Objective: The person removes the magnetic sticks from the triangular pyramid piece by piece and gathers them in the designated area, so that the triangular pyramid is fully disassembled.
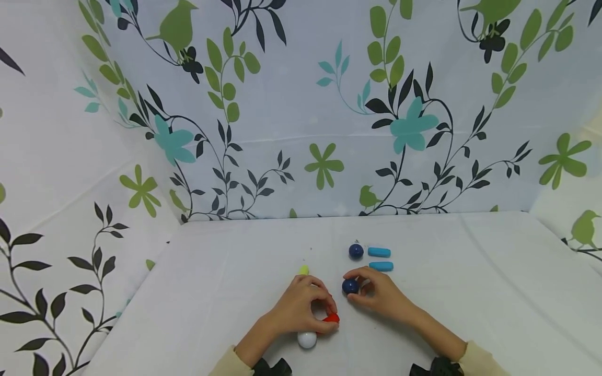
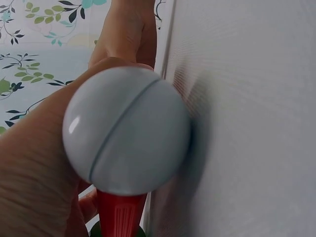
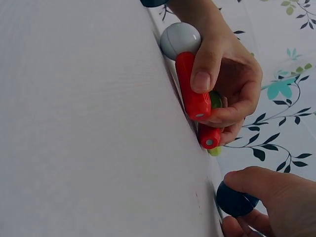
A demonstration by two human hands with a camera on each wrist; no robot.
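On the head view's white surface [image 1: 447, 318], a red plastic rod [image 1: 332, 318] is pinched by the left hand [image 1: 301, 305], a glossy dark-blue ball [image 1: 350, 286] by the right hand [image 1: 382, 296]. From the left wrist, a white ball [image 2: 126, 131] is seen touching the rod; from the right, a second red rod [image 3: 210, 138].

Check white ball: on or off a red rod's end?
On: white ball meets one end of a red rod, no gap showing in either wrist view. How firmly: cannot tell.
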